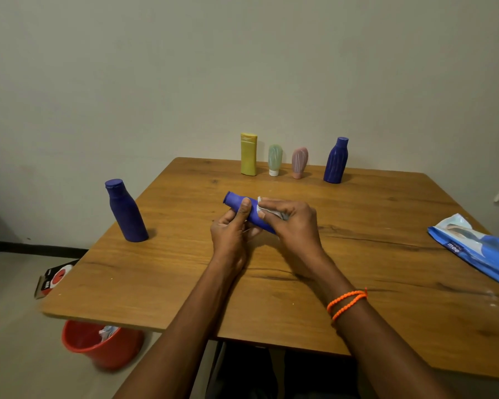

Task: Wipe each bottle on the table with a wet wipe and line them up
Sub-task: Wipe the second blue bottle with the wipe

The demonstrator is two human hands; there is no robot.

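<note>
Above the middle of the wooden table [185, 277] a blue bottle [252, 211] lies tilted between both hands, cap end pointing up and left. My left hand [231, 231] grips it near the cap, thumb on top. My right hand [291, 223] presses a white wet wipe [264, 208] round the bottle's body. Along the far edge stand a yellow bottle [249, 154], a pale green tube [274, 159], a pink tube [299, 162] and another blue bottle [335, 161]. A third blue bottle [126, 211] stands alone at the left edge.
A blue wet-wipe pack [478, 249] lies at the table's right edge. On the floor under the near left corner sits a red bucket [98, 347] with used wipes inside. A small black and red box [52, 279] lies on the floor to the left.
</note>
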